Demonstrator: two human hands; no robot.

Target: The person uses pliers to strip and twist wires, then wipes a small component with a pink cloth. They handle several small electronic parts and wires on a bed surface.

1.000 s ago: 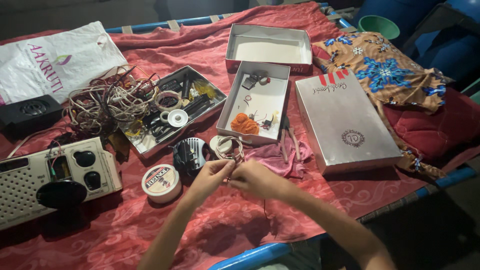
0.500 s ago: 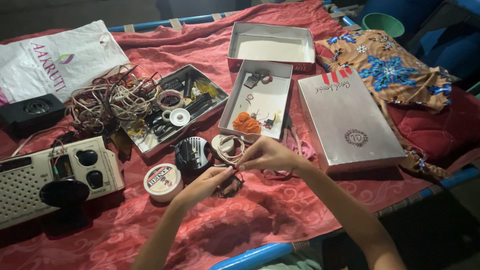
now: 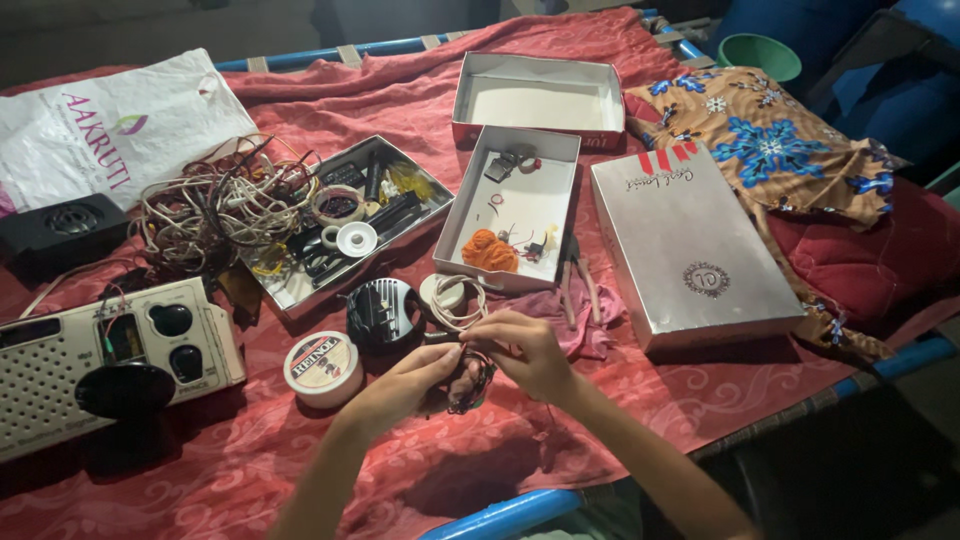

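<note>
My left hand (image 3: 405,380) and my right hand (image 3: 528,350) meet low in the middle of the red cloth (image 3: 250,470). Together they pinch a small dark part with thin wires (image 3: 470,372) that hangs between the fingers. Just beyond the fingers lie a white wire coil (image 3: 455,300) and a round black part (image 3: 382,312). A white tape roll (image 3: 322,368) sits left of my left hand.
A cream radio (image 3: 100,360) lies at the left, a black speaker (image 3: 60,228) behind it. A tangle of wires (image 3: 220,205) spills beside a metal tray of parts (image 3: 345,215). Two open grey boxes (image 3: 520,200) (image 3: 540,95) and a closed silver box (image 3: 690,245) stand further back and right.
Both hands have drawn slightly toward me and to the right, still closed together on the small wired part. The view has shifted a little.
</note>
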